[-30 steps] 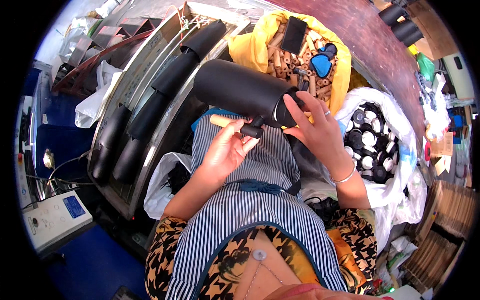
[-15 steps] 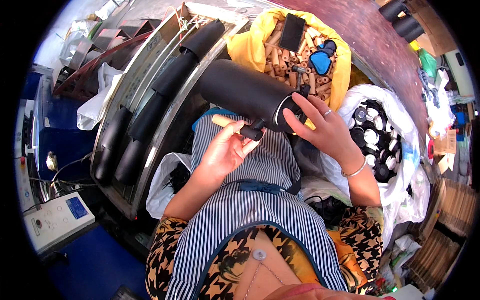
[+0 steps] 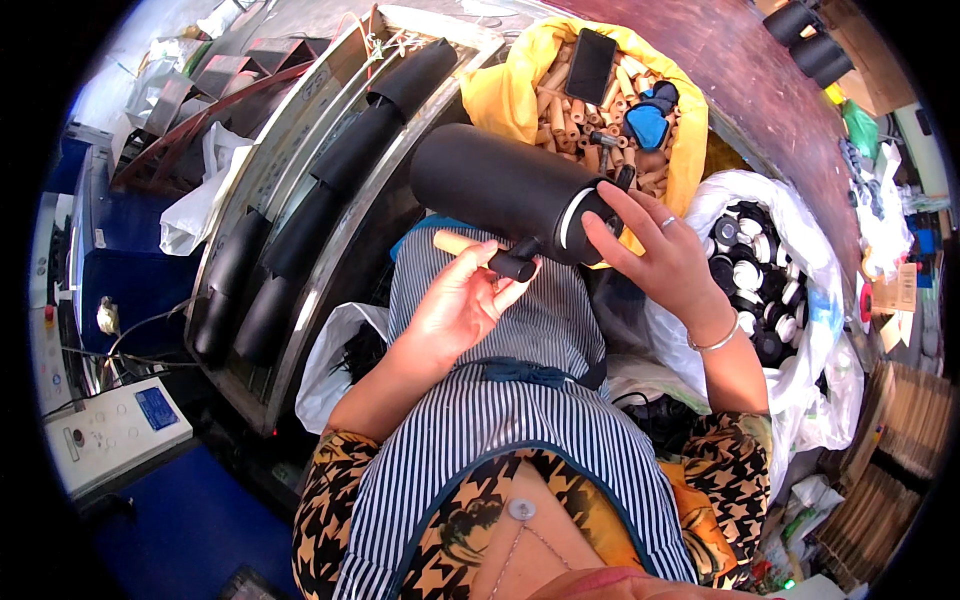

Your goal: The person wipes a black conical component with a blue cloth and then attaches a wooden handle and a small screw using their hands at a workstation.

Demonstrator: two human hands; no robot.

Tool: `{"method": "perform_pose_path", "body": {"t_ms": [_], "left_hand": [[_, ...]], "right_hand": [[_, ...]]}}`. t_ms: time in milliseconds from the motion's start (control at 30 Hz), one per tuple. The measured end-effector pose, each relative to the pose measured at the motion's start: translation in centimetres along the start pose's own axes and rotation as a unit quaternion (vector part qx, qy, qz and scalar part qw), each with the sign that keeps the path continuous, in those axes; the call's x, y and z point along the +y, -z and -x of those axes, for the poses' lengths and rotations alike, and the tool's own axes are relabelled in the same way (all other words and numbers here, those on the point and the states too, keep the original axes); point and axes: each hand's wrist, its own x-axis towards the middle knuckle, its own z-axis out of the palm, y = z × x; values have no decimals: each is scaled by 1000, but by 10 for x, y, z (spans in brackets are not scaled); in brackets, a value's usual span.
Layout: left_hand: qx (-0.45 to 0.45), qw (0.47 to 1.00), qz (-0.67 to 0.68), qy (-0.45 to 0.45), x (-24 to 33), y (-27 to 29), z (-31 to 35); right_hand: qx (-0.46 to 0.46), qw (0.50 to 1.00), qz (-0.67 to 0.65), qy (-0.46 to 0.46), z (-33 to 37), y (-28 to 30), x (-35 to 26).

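A matte black bottle (image 3: pixel 500 180) lies on its side above my striped apron, its capped end to the right. A white ring (image 3: pixel 574 220) runs round it beside the black lid (image 3: pixel 603 224). My right hand (image 3: pixel 675 265) has its fingers and thumb bent round that lid. Low on the near side, my left hand (image 3: pixel 452 312) is closed on a light wooden handle (image 3: pixel 453 241) with a black cylindrical end (image 3: pixel 512 262). The black end touches the bottle near the ring; whether it is joined there I cannot tell.
Behind the bottle stands a yellow sack (image 3: pixel 690 125) of wooden handles, with a phone (image 3: pixel 591 66) and a blue-and-black object (image 3: pixel 648 122) on top. At right, a white bag (image 3: pixel 820 235) holds black and white lids. A tray (image 3: pixel 310 310) with several black bottles stands left.
The bottle has turned slightly, so the lid's end face shows less. My right fingers have shifted a little on the lid. My left hand keeps its hold on the wooden handle.
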Motion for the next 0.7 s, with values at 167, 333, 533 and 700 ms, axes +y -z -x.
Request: {"method": "perform_pose_path", "body": {"t_ms": [167, 333, 533, 700], "left_hand": [[-21, 999, 26, -30, 0, -4, -1], [25, 997, 32, -71, -8, 17, -15], [-65, 994, -13, -91, -12, 1, -8], [29, 943, -243, -227, -31, 22, -11]], "right_hand": [[-51, 982, 7, -180, -2, -7, -18], [8, 694, -571, -438, -3, -8, -64], [-10, 938, -106, -331, 20, -33, -45], [109, 619, -508, -589, 19, -61, -88]]}}
